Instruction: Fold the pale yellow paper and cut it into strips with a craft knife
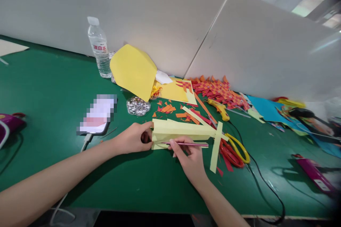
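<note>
My left hand (135,137) pinches the left end of a folded pale yellow paper (178,132) lying on the green table (48,88). My right hand (188,158) grips a thin pink pencil (186,144) laid flat along the paper's lower edge, its tip pointing right. Pale yellow strips (216,145) cross at the paper's right end, one hanging down towards me. Yellow-handled scissors (238,147) lie just right of the strips, beside red paper pieces.
A water bottle (99,48) and a bent yellow sheet (133,71) stand by the white back panels. A phone (97,115), a dish of shiny beads (137,106), orange scraps (167,108), woven red-orange pieces (218,90), a yellow glue gun (220,109), blue paper (266,110) and a black cable (263,181) lie around.
</note>
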`<action>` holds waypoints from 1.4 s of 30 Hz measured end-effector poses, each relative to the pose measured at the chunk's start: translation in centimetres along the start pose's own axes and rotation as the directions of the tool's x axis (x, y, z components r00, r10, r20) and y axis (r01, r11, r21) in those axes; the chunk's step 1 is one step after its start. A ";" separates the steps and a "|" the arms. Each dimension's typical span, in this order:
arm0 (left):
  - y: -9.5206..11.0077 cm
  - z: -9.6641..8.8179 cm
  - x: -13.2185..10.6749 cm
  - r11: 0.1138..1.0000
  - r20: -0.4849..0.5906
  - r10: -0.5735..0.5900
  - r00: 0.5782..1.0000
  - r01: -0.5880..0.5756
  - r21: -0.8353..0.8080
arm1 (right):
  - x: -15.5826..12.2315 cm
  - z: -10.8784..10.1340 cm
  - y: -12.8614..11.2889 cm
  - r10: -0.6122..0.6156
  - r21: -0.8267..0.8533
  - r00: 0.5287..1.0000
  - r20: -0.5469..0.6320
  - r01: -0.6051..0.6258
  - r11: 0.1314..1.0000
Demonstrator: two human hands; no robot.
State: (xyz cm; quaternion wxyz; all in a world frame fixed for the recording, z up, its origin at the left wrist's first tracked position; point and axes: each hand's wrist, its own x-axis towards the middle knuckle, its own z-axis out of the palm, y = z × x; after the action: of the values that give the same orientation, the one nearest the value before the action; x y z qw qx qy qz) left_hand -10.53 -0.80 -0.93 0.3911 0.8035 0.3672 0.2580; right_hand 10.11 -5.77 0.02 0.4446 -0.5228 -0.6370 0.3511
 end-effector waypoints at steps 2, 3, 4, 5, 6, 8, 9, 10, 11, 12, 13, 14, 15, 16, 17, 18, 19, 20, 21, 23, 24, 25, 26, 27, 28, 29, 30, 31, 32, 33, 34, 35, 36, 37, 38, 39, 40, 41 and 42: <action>-0.1 0.1 0.1 0.999 0.003 -0.028 1.000 0.028 -0.016 | 0.2 -0.4 0.3 0.002 0.015 1.000 0.000 -0.002 1.000; -0.2 0.1 0.1 0.999 0.008 -0.038 0.999 0.038 -0.017 | 0.3 -0.5 0.5 0.010 0.033 1.000 0.001 -0.010 0.999; -0.2 0.1 0.1 0.999 0.012 -0.045 0.999 0.045 -0.016 | 0.4 -0.7 0.7 0.021 0.054 1.000 0.004 -0.021 0.998; -0.2 0.1 0.1 0.999 0.015 -0.050 0.999 0.051 -0.015 | 0.5 -0.8 0.8 0.034 0.078 0.999 0.007 -0.034 0.996; -0.1 0.1 0.1 0.998 0.015 -0.054 0.998 0.054 -0.011 | 0.6 -0.8 1.0 0.046 0.103 0.999 0.011 -0.047 0.994; -0.1 0.0 0.1 0.998 0.015 -0.055 0.998 0.055 0.001 | 0.7 -0.8 1.2 0.069 0.144 0.997 0.015 -0.071 0.987; -0.1 -0.1 0.0 0.999 0.018 -0.050 0.999 0.050 0.007 | 0.8 -0.8 1.3 0.076 0.157 0.997 0.016 -0.077 0.985; -0.1 -0.1 0.0 0.999 0.020 -0.040 0.999 0.040 0.012 | 0.8 -0.7 1.4 0.081 0.165 0.997 0.021 -0.083 0.983; -0.1 -0.2 0.0 1.000 0.024 -0.026 0.999 0.026 0.016 | 0.9 -0.7 1.5 0.084 0.172 0.996 0.028 -0.087 0.981; -0.1 -0.2 0.0 1.000 0.026 -0.013 1.000 0.012 0.018 | 0.9 -0.6 1.5 0.086 0.176 0.995 0.041 -0.092 0.980; -0.1 -0.3 0.0 1.000 0.027 -0.002 1.000 0.001 0.017 | 0.9 -0.6 1.5 0.088 0.180 0.995 0.056 -0.096 0.979; -0.2 -0.3 0.0 1.000 0.026 0.005 1.000 -0.006 0.016 | 0.9 -0.6 1.6 0.089 0.184 0.993 0.071 -0.101 0.978; -0.2 -0.3 0.0 1.000 0.026 0.009 1.000 -0.009 0.016 | 0.9 -0.5 1.6 0.092 0.187 0.992 0.083 -0.106 0.977; -0.2 -0.3 0.1 1.000 0.029 0.008 1.000 -0.009 0.014 | 0.9 -0.5 1.6 0.096 0.189 0.991 0.091 -0.112 0.976; -0.2 -0.3 0.1 1.000 0.032 0.007 0.999 -0.008 0.012 | 0.8 -0.5 1.6 0.102 0.189 0.990 0.097 -0.119 0.975; -0.2 -0.3 0.1 1.000 0.036 0.007 0.999 -0.008 0.008 | 0.8 -0.5 1.5 0.108 0.187 0.989 0.103 -0.126 0.974; -0.2 -0.3 0.1 1.000 0.040 0.009 0.999 -0.009 0.005 | 0.8 -0.5 1.5 0.113 0.184 0.988 0.107 -0.132 0.974; -0.2 -0.3 0.1 1.000 0.045 0.010 0.999 -0.011 0.007 | 0.8 -0.4 1.4 0.118 0.181 0.987 0.110 -0.137 0.974; -0.2 -0.3 0.1 1.000 0.050 0.013 0.999 -0.013 0.011 | 0.8 -0.4 1.3 0.121 0.177 0.986 0.111 -0.140 0.974; -0.2 -0.2 0.1 1.000 0.059 0.015 0.998 -0.017 0.024 | 0.8 -0.4 1.1 0.123 0.165 0.986 0.111 -0.140 0.976; -0.2 -0.2 0.1 0.999 0.062 0.014 0.998 -0.016 0.031 | 0.8 -0.4 1.1 0.123 0.156 0.986 0.109 -0.140 0.978; -0.1 -0.2 0.0 0.999 0.063 0.012 0.998 -0.014 0.036 | 0.7 -0.4 1.0 0.125 0.146 0.986 0.107 -0.139 0.979; -0.1 -0.2 0.0 0.999 0.062 0.009 0.998 -0.011 0.037 | 0.7 -0.4 1.0 0.126 0.136 0.986 0.105 -0.140 0.981; -0.1 -0.1 0.0 0.999 0.060 0.007 0.998 -0.009 0.036 | 0.7 -0.4 0.9 0.128 0.127 0.986 0.102 -0.141 0.982; -0.1 -0.1 -0.1 0.999 0.057 0.006 0.998 -0.008 0.036 | 0.7 -0.4 0.9 0.131 0.120 0.987 0.098 -0.142 0.983; -0.2 -0.1 -0.1 0.999 0.054 0.006 0.999 -0.008 0.037 | 0.6 -0.4 0.9 0.132 0.116 0.987 0.096 -0.143 0.983; -0.2 -0.1 -0.1 0.999 0.052 0.007 0.999 -0.009 0.039 | 0.6 -0.5 1.0 0.133 0.114 0.987 0.093 -0.143 0.983; -0.2 -0.1 -0.1 0.999 0.050 0.007 0.999 -0.009 0.039 | 0.6 -0.6 1.0 0.133 0.112 0.987 0.089 -0.143 0.983; -0.2 0.0 -0.1 0.999 0.048 0.007 0.999 -0.009 0.040 | 0.5 -0.6 1.0 0.135 0.112 0.987 0.084 -0.144 0.983; -0.3 0.0 -0.1 0.999 0.048 0.005 0.999 -0.007 0.040 | 0.5 -0.7 1.1 0.137 0.112 0.988 0.076 -0.145 0.983; -0.3 0.0 -0.1 0.999 0.048 0.002 0.999 -0.004 0.040 | 0.4 -0.8 1.1 0.139 0.113 0.988 0.067 -0.145 0.983; -0.3 0.0 -0.1 0.999 0.048 -0.002 0.999 0.000 0.041 | 0.4 -1.0 1.2 0.139 0.114 0.989 0.055 -0.145 0.983; -0.3 0.0 -0.1 0.999 0.047 -0.004 0.999 0.002 0.045 | 0.3 -1.1 1.2 0.139 0.115 0.989 0.039 -0.143 0.983; -0.3 0.0 -0.1 0.999 0.044 -0.005 0.999 0.003 0.051 | 0.3 -1.2 1.2 0.138 0.115 0.990 0.021 -0.140 0.984; -0.3 0.0 -0.1 0.998 0.038 -0.005 0.999 0.003 0.058 | 0.3 -1.3 1.2 0.135 0.111 0.991 0.001 -0.135 0.985; -0.3 0.0 -0.1 0.998 0.033 -0.005 0.999 0.002 0.064 | 0.2 -1.4 1.2 0.132 0.107 0.991 -0.020 -0.129 0.986; -0.3 0.0 -0.1 0.998 0.028 -0.005 1.000 0.003 0.068 | 0.2 -1.5 1.2 0.127 0.101 0.991 -0.039 -0.123 0.987; -0.2 0.0 -0.1 0.997 0.027 -0.008 1.000 0.006 0.072 | 0.2 -1.6 1.1 0.122 0.096 0.991 -0.051 -0.117 0.989; -0.2 0.0 -0.1 0.997 0.027 -0.010 1.000 0.008 0.076 | 0.1 -1.6 1.2 0.119 0.092 0.991 -0.060 -0.113 0.989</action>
State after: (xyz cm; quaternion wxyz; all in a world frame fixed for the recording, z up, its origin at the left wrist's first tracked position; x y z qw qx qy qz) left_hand -10.72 -0.78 -1.09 0.3663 0.8195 0.3752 0.2311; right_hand 12.04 -5.43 -0.43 0.4668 -0.5499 -0.5746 0.3867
